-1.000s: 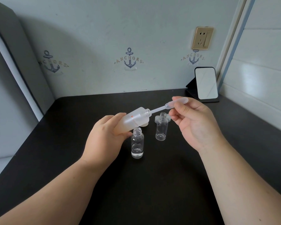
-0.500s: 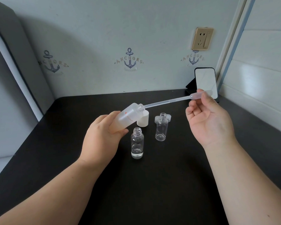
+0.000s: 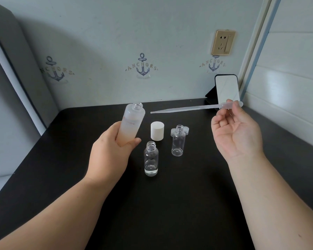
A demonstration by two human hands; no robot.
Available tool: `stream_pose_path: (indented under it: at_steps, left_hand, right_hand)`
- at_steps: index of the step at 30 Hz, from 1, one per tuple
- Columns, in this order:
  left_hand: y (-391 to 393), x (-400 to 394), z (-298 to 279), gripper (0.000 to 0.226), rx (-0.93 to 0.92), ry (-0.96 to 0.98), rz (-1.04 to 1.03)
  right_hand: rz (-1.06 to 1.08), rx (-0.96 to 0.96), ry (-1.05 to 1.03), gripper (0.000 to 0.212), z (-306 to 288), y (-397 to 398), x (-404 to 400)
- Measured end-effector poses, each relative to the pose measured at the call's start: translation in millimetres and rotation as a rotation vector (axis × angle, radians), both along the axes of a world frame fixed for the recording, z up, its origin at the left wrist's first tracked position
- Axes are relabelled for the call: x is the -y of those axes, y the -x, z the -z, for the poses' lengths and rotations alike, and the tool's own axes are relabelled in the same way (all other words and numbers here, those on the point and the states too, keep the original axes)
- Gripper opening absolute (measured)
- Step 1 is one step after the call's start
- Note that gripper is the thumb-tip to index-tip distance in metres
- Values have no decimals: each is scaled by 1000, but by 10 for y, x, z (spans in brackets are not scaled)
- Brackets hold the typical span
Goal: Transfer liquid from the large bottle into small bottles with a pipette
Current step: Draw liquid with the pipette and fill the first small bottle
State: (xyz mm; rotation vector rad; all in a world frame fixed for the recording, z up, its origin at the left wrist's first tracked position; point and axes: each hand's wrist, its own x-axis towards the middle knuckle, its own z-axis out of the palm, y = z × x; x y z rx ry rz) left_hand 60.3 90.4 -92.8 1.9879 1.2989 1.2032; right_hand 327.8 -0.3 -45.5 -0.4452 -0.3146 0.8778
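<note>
left hand (image 3: 110, 148) wraps the lower body of the large bottle (image 3: 132, 123), frosted, cap off, held above the black table (image 3: 170, 204) and tilted only slightly, mouth up and toward the far side. just right of it the white cap (image 3: 157, 131) stands on the table. near of the cap, the near small bottle (image 3: 151, 159) stands open with a little clear liquid at the bottom. right and farther, the far small bottle (image 3: 178, 140) stands open and looks empty, small clear caps (image 3: 186, 129) behind it. pipette (image 3: 188, 108) lies almost level in the air, tip pointing left, clear of the large bottle's mouth. right hand (image 3: 237, 130) pinches the bulb between thumb and fingertip, other fingers loose, palm up. whether the stem is loaded, cannot tell. step, as i judge: draw done, carry to a small bottle. next needs tip swung down into a narrow neck, then a bulb squeeze.
</note>
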Motion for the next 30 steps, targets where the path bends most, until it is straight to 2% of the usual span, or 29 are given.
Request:
stream_pose_path:
  at_steps: [9,17,21,23,26,30]
  left_hand:
    - [-25,-48,-2,49,59,95,-12]
    - [-15,-87,47,65,49,99,31]
    - [28,-32,21,71,121,118,80]
    - [55,19,-6,62,202,106,94]
    - [121,93,-65,37,356,-11,68]
    - [209,206,-158,31,392,-218,9]
  right_hand:
    - [-13,78,59,7,22,26,-30]
    - [-33,91,59,12,33,10,-40]
    - [-38,112,62,15,45,21,-45]
    - [-43,112,62,16,41,26,-43]
    - [-41,113,65,17,30,35,-42]
    - [-51,133,51,17,33,32,-41]
